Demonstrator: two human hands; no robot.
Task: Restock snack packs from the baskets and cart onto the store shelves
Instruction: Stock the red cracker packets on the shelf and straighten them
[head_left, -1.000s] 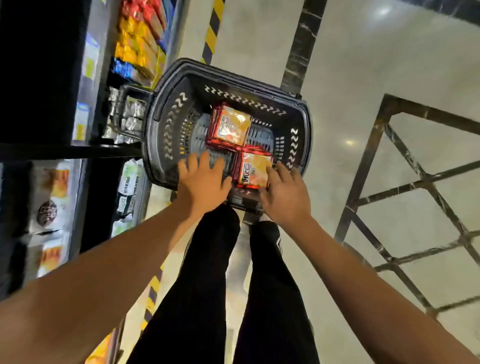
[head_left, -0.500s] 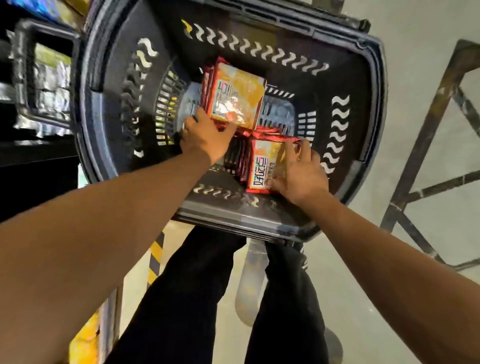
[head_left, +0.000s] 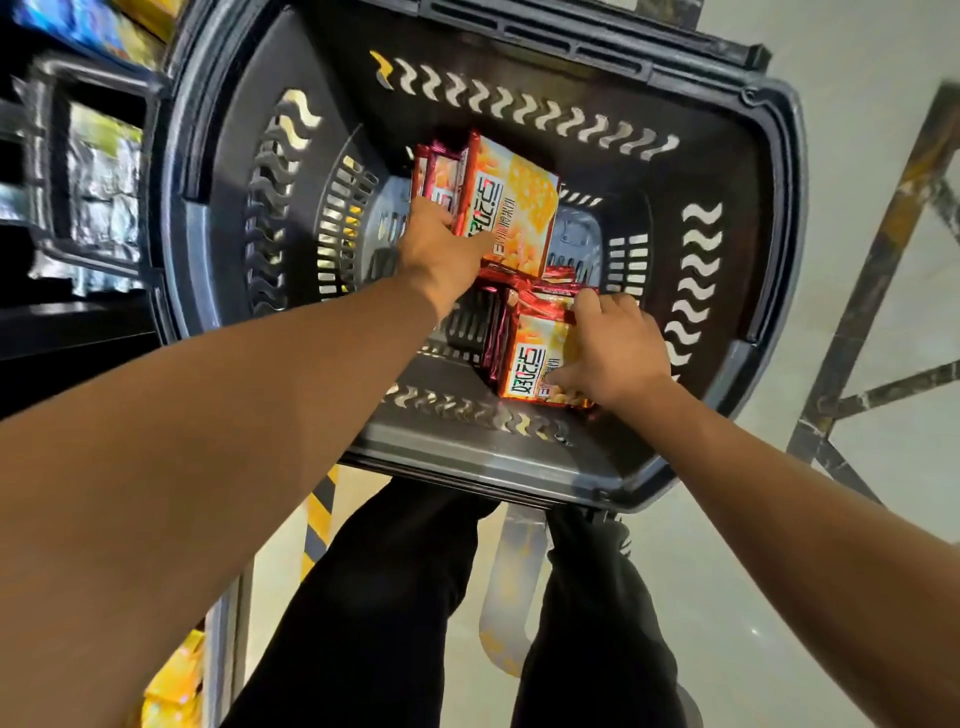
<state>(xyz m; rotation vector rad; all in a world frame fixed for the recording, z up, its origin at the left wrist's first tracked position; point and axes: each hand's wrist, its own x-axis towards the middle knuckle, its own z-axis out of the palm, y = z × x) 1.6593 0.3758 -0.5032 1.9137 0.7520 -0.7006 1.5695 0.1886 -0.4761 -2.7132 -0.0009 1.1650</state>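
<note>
Snack packs sit in two small stacks on the floor of the dark basket (head_left: 769, 218), one to each hand: the left hand (head_left: 441, 249) has its thumb and fingers curled round the near edge of the far stack (head_left: 511, 202), which stands tilted with its long axis running away from the person, while the right hand (head_left: 608, 348) clamps the near stack (head_left: 535, 353) from its right side, fingers over the top end and thumb low on the face. Both stacks lie straight ahead of their wrists, so I judge the lift goes upward and then left toward the shelves (head_left: 88, 171), where silvery bags already stand; nothing else shows in the basket
</note>
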